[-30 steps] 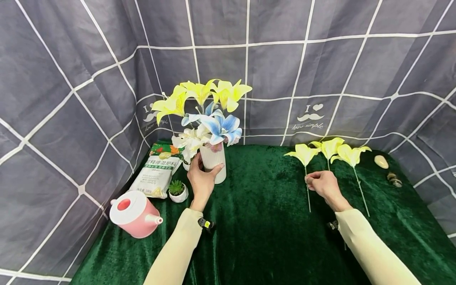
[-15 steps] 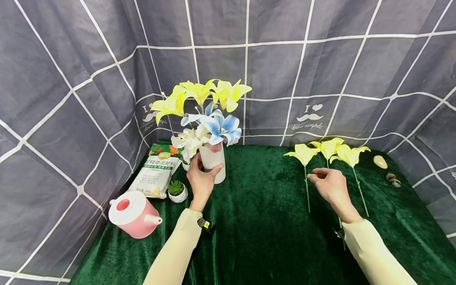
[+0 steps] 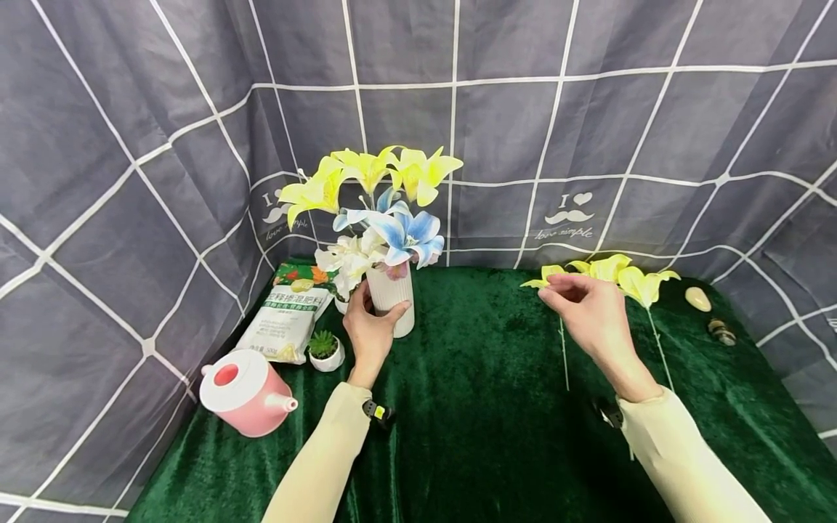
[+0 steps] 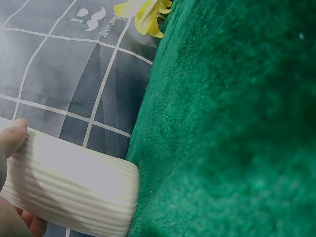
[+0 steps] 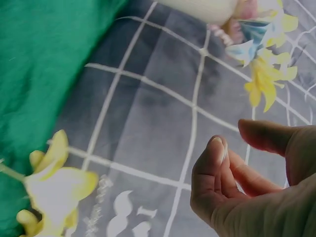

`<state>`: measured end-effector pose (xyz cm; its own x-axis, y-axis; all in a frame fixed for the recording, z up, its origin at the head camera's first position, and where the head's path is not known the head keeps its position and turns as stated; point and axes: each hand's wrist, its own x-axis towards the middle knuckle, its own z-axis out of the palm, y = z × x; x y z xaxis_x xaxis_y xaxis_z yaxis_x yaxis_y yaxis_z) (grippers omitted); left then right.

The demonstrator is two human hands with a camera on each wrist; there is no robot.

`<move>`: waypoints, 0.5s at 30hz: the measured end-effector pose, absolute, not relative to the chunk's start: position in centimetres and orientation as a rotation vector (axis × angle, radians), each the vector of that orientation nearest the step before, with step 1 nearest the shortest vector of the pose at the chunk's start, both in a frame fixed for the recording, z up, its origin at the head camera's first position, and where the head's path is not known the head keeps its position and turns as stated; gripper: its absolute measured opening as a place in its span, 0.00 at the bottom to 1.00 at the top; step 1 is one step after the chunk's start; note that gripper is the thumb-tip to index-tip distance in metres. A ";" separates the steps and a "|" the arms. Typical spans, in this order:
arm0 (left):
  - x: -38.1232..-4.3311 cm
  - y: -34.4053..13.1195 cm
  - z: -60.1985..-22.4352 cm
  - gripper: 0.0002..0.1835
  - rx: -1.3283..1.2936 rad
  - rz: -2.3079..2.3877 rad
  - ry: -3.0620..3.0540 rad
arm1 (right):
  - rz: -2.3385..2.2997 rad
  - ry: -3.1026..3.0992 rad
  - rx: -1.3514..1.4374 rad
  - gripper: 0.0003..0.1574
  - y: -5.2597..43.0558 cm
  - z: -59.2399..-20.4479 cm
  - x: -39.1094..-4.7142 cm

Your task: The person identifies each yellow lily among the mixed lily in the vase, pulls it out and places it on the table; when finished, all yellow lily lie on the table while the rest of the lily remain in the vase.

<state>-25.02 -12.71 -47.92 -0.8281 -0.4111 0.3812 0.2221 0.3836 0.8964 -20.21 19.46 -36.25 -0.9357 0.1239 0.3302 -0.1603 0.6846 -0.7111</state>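
My left hand (image 3: 368, 330) grips a white ribbed vase (image 3: 396, 296), fingers behind it and thumb at its right side. In the left wrist view the thumb lies along the upright vase (image 4: 74, 180). It carries yellow lilies (image 3: 421, 173), blue lilies (image 3: 408, 236) and white blooms (image 3: 349, 258). My right hand (image 3: 598, 319) is raised on the right, overlapping the bloom of the leftmost loose yellow lily (image 3: 538, 280). The right wrist view shows a gap between its thumb and bent fingers (image 5: 210, 170), with nothing held. Two more yellow lilies lie beside, including the rightmost lily (image 3: 644, 285).
A pink watering can (image 3: 251, 399), a small potted succulent (image 3: 325, 351) and a fertilizer bag (image 3: 288, 319) stand left of the vase. At far right lie a pale stone (image 3: 699, 298) and a striped dark object (image 3: 722, 331). A grey gridded curtain (image 3: 497, 131) backs the green cloth (image 3: 484, 407).
My right hand has left the leftmost loose lily's stem and moved up over its bloom, with thumb and fingers parted. My left hand stays on the vase.
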 end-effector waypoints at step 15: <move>-25.0 -12.7 -47.8 0.44 0.167 -1.488 -2.075 | 1.534 -2.440 0.251 0.18 12.4 -31.9 -26.3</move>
<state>-25.04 -12.74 -47.82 -0.8273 -0.4171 0.3764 0.2228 0.3714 0.9013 -26.27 12.40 -31.91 -0.9544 -0.0133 0.2983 -0.2746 0.4316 -0.8593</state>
